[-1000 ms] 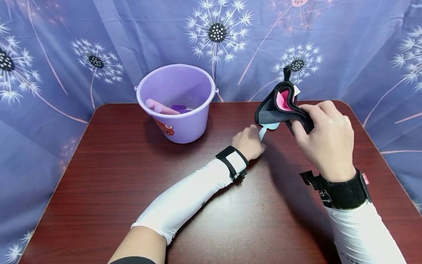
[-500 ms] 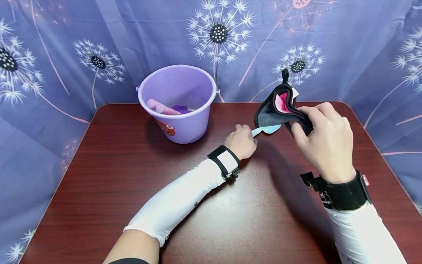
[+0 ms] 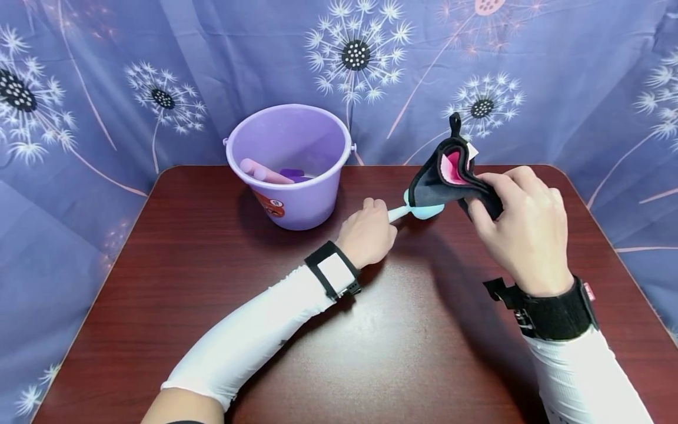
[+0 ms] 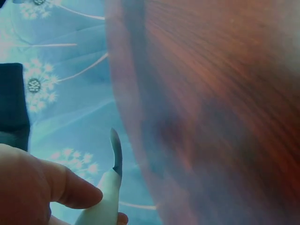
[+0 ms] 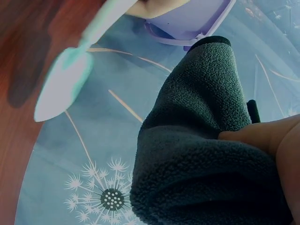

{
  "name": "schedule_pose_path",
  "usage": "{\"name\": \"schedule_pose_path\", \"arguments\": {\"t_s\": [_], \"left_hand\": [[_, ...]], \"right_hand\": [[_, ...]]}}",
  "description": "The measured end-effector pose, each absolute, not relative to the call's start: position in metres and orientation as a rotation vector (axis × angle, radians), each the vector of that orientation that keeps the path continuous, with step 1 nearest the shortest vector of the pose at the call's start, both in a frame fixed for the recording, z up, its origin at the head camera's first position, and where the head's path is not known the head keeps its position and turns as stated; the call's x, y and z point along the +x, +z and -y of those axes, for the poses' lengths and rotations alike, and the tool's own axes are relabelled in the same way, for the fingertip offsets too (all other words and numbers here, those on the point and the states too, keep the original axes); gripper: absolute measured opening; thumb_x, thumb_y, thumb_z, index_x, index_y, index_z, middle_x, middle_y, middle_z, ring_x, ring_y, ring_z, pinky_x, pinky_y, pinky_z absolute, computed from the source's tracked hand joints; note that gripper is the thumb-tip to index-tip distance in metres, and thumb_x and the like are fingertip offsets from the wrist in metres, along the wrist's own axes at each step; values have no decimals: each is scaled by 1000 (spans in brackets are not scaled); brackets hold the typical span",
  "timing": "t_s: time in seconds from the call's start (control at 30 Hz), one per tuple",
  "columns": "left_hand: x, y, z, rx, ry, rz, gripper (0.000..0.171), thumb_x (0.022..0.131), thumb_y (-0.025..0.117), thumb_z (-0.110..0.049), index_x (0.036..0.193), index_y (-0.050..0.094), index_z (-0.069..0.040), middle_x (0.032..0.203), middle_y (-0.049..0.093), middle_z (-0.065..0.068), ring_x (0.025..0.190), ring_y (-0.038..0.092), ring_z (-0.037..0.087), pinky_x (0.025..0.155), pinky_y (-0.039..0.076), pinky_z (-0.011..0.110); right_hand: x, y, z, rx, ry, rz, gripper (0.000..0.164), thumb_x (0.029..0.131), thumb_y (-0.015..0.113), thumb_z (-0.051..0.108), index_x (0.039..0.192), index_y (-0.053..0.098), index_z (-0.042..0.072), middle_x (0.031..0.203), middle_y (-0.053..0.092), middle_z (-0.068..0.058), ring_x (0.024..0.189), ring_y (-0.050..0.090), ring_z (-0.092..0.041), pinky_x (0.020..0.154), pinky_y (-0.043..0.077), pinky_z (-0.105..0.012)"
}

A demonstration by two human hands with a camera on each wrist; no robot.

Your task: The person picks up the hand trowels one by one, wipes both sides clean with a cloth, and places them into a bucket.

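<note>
My left hand grips the pale handle of a light blue toy shovel, whose blade points right. In the left wrist view, thumb and fingers close round the shovel, its blade edge-on. The right wrist view shows the broad pointed blade of the shovel from its face. My right hand pinches a folded dark grey fleece cloth with black edging, a hanging loop and a pink inner side. In the head view the cloth overlaps the upper part of the blade.
A purple bucket stands at the back of the dark wooden table, left of the hands. Inside it lie pink rod-shaped handles and a darker purple piece. Behind the table hangs a blue dandelion-print curtain.
My left hand has drawn leftward, turning the shovel so its handle lies more level and its blade shifts left under the cloth. The right hand with the cloth has hardly moved.
</note>
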State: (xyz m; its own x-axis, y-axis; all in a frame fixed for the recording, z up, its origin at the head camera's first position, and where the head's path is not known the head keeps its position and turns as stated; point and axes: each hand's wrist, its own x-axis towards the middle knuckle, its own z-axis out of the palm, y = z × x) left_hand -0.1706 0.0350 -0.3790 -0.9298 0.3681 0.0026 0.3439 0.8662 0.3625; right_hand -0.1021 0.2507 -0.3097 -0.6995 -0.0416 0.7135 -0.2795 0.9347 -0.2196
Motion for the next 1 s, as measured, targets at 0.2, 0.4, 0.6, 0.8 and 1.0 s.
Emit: {"name": "schedule_pose_path", "arguments": {"t_s": [0.2,0.4,0.6,0.8,1.0], "left_hand": [[-153,-364,-4,719,580,-3034,22,101,63,-24,101,54,-4,94,50,9,65,57,22,60,52,37],[-137,-352,28,837,619,-3076,17,99,65,-19,99,56,-4,93,50,8,71,56,23,63,52,38],[-124,-342,61,935,688,-3096,10,94,64,-10,95,55,-5,92,50,9,75,55,25,66,50,39],[-112,-336,88,1073,729,-3163,9,89,62,-4,94,54,-4,88,45,7,70,48,23,60,45,35],[-101,-331,103,1242,653,-3227,9,86,59,-2,92,52,-2,86,43,7,69,45,23,58,41,32]], "right_hand": [[-102,-309,-246,269,413,2295,27,92,73,19,115,79,5,99,65,-19,86,59,-42,71,34,-61],[-102,-307,-243,363,431,2268,26,89,73,14,113,79,5,98,64,-18,86,57,-44,71,30,-61],[-101,-306,-242,564,377,2292,28,91,69,14,117,77,6,102,64,-18,89,53,-45,73,29,-62],[-101,-306,-236,721,349,2270,28,92,66,11,118,77,7,104,64,-18,89,51,-46,71,28,-62],[-100,-308,-223,861,329,2223,24,95,65,11,115,78,6,104,65,-18,88,51,-46,71,28,-62]]}}
